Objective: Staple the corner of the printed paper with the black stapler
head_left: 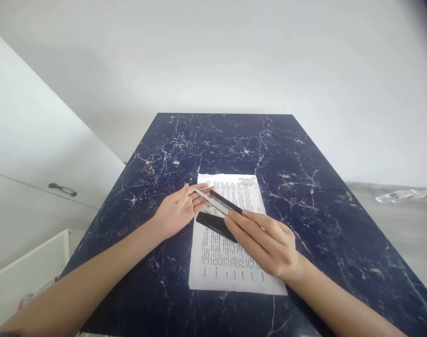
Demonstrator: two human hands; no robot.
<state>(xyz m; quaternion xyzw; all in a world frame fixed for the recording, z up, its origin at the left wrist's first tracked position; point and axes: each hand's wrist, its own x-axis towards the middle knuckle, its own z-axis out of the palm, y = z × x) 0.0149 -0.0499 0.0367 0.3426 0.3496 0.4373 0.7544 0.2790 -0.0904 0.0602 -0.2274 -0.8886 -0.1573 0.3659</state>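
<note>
"Where is the long black-and-silver stapler [216,204]?"
"Over the white printed paper [216,255], spread open. The right hand [271,238] is closed around its right end. From there it slants away and left, its tip next to the left hand [176,211]."
"Does that one hold it?"
"Its fingers are loosely open; I can't tell if they touch."

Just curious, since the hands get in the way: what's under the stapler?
Printed paper, lying on the dark table. The print hidden by the stapler and right hand can't be seen, nor can the tabletop beneath the paper.
</note>
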